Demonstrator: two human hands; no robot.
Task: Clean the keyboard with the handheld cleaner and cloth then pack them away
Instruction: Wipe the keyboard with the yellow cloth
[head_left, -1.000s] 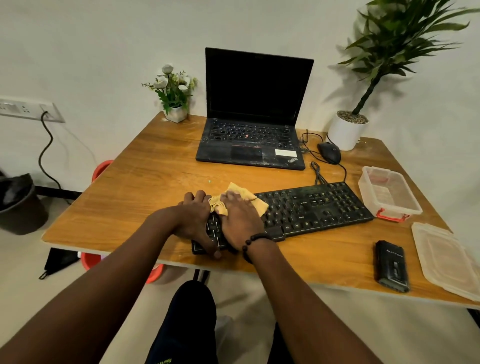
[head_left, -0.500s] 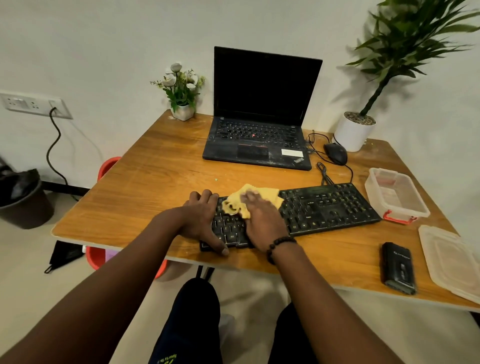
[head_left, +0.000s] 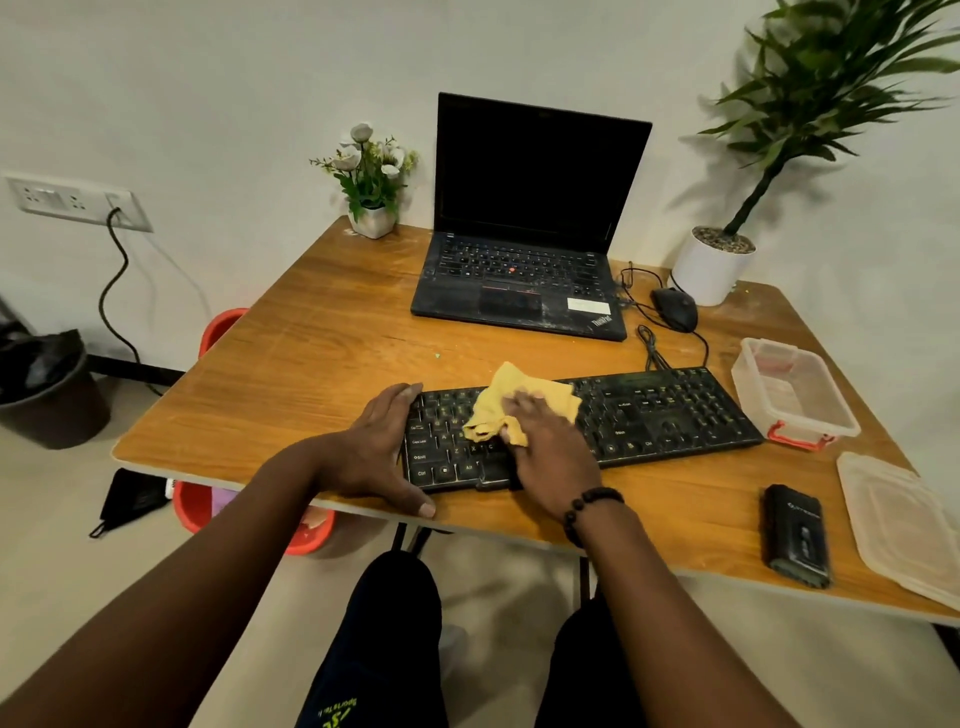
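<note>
So, left to right. We saw a dark waste bin (head_left: 49, 395) on the floor, and a white wall socket plate (head_left: 78, 202) above it with a black cable hanging down. A red plastic tub (head_left: 249, 514) sat under the wooden table (head_left: 322, 353), at its left edge. At the back left of the table stood a small white pot of artificial flowers (head_left: 373, 179).

Our left hand (head_left: 382, 452) held the left end of the black wired keyboard (head_left: 649, 415): fingers close together and curled over its far corner, thumb stretched along the near edge. The keyboard lay near the front of the table, centre to right. Our right hand (head_left: 550, 447), with a dark bead bracelet (head_left: 589, 512) at the wrist, pressed a crumpled yellow cloth (head_left: 514, 408) flat onto the keys left of centre. Its fingertips were motion-blurred, so we could not tell spread from closed.

Behind the keyboard sat an open black laptop (head_left: 530, 218) with a dark screen. To its right were a black mouse (head_left: 674, 307) and a tall green plant in a white pot (head_left: 714, 267).

Just beside the keyboard's right end stood a clear plastic box with red clips (head_left: 792, 395), open. The black handheld cleaner (head_left: 795, 535) lay apart near the front edge, untouched. The clear plastic lid (head_left: 904, 525) lay flat just right of it.
</note>
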